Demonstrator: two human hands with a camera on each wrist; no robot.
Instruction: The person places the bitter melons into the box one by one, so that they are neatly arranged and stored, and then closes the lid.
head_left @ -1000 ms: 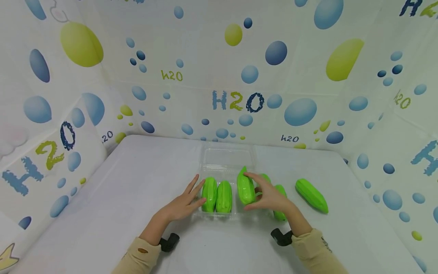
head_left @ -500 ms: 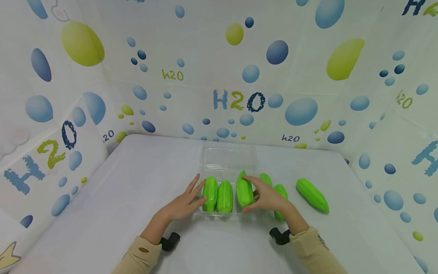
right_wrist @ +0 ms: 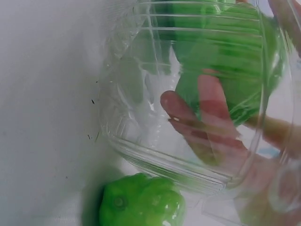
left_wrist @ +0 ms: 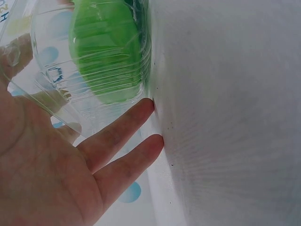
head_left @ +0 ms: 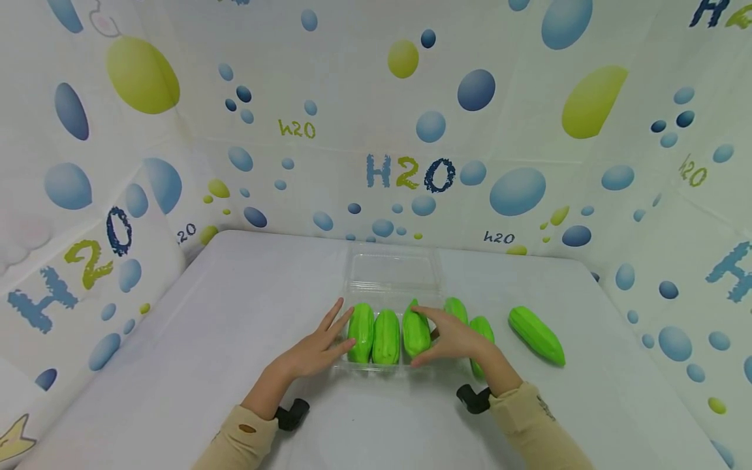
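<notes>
A clear plastic clamshell box (head_left: 367, 367) stands mid-table with its lid (head_left: 393, 271) laid back. Two green ridged gourds, a left one (head_left: 361, 333) and a middle one (head_left: 386, 337), lie upright-on in its left half. My right hand (head_left: 455, 338) grips a third gourd (head_left: 416, 334) between thumb and fingers, low in the box beside them. Through the clear wall, the right wrist view shows fingers (right_wrist: 214, 106) against that gourd (right_wrist: 225, 56). My left hand (head_left: 308, 352) rests at the box's left side, fingers spread; in the left wrist view, its fingers (left_wrist: 122, 132) extend beside the wall.
Two more gourds, one behind (head_left: 456, 309) and one beside (head_left: 482, 328) the right hand, are partly hidden by it. Another gourd (head_left: 536, 335) lies farther right on the white tabletop (head_left: 264, 287). A bubble-printed sheet (head_left: 329, 176) hangs behind.
The right hand has lowered its gourd and shifted it left, close to the two in the box. The left hand has stayed in place.
</notes>
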